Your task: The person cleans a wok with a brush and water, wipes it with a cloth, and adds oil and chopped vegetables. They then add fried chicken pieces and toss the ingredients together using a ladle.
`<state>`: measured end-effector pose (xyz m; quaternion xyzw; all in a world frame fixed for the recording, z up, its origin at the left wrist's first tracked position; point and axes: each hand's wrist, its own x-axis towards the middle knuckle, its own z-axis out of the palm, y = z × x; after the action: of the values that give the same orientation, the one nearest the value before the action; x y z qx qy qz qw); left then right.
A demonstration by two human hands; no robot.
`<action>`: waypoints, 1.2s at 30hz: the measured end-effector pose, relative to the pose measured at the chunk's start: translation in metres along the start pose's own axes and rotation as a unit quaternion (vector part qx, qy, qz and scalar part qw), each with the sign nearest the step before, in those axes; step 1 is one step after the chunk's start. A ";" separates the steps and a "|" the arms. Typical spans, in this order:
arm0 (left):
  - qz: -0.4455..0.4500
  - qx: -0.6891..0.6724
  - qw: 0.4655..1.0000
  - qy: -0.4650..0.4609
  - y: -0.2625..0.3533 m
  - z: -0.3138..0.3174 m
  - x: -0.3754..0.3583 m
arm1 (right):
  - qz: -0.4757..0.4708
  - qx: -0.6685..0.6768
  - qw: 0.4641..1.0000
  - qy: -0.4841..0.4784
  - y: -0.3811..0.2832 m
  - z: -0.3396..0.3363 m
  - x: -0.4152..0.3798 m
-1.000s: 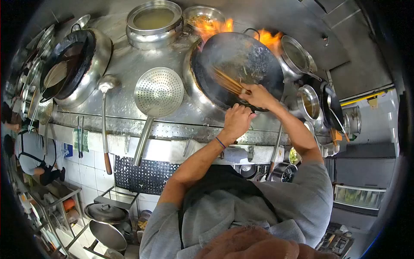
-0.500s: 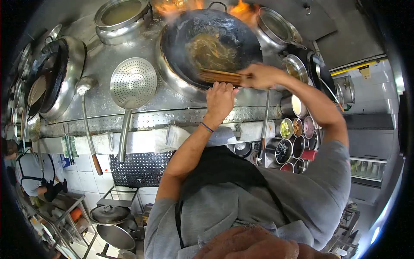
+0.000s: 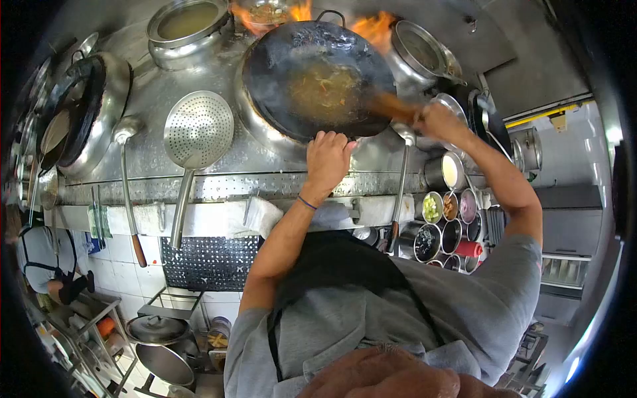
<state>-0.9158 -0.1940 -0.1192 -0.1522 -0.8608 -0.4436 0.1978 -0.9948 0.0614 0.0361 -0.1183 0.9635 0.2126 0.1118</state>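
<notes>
A big black wok (image 3: 279, 73) sits over a burner with flames (image 3: 375, 26) licking up behind it. Noodles (image 3: 325, 89) with bits of vegetable lie in its middle. My left hand (image 3: 326, 159) grips the wok's near rim. My right hand (image 3: 438, 121) is closed on a bundle of long wooden chopsticks (image 3: 391, 106) at the wok's right edge, their tips blurred over the rim.
A perforated skimmer (image 3: 198, 129) and a ladle (image 3: 126, 132) rest on the steel counter to the left. A second wok (image 3: 70, 116) stands far left, a stock pot (image 3: 188, 23) behind. Small seasoning bowls (image 3: 451, 212) cluster at right. Another person (image 3: 46, 255) works lower left.
My right hand has drawn the chopsticks from over the noodles to the wok's right edge. The left hand stays on the wok's near rim. The view shifted slightly.
</notes>
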 end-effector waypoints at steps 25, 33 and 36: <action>-0.302 0.136 0.943 -0.001 -0.054 -0.106 -0.158 | -0.005 0.162 0.974 0.159 -0.117 0.058 0.172; -0.302 0.158 0.935 -0.095 -0.065 -0.098 -0.180 | 0.003 0.213 0.962 0.170 -0.127 0.050 0.178; -0.312 0.187 0.924 -0.116 -0.061 -0.101 -0.165 | -0.002 0.202 0.951 0.232 -0.153 0.049 0.177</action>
<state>-0.7776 -0.3255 -0.1877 0.1131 -0.9489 -0.2933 -0.0273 -1.1125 -0.0838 -0.1131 -0.1414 0.9854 -0.0201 -0.0928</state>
